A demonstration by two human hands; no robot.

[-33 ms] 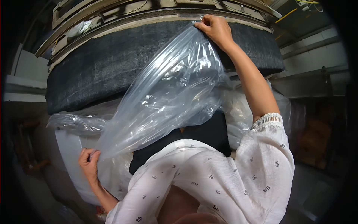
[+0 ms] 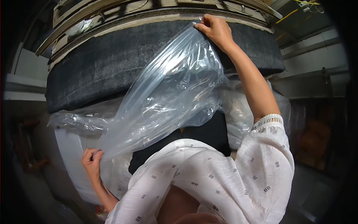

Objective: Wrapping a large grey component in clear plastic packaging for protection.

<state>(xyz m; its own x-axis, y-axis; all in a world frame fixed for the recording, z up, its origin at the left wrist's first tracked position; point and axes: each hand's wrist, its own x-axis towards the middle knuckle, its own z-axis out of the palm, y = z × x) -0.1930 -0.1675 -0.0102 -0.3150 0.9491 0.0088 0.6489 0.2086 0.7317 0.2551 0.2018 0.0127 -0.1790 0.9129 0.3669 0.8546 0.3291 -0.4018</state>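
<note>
A clear plastic sheet (image 2: 167, 89), perhaps a bag, stretches diagonally across my front. My right hand (image 2: 215, 30) pinches its far corner above the dark padded surface. Low on the left, my left hand (image 2: 92, 158) has its fingers closed on the opposite end of the plastic. Between the hands the film hangs in glossy folds, its lower part passing over my dark-clothed lap (image 2: 201, 130). Whether it has one layer or two I cannot tell.
The dark cloth-covered bench (image 2: 100, 67) curves across the far side, with a machine with metal rails (image 2: 164, 15) behind it. More clear plastic (image 2: 80, 121) is bunched at left, beside a white sheet (image 2: 71, 149). Further plastic (image 2: 238, 112) lies by my right side.
My left hand has shifted slightly to the right, with the plastic still in it. The right hand stays in place.
</note>
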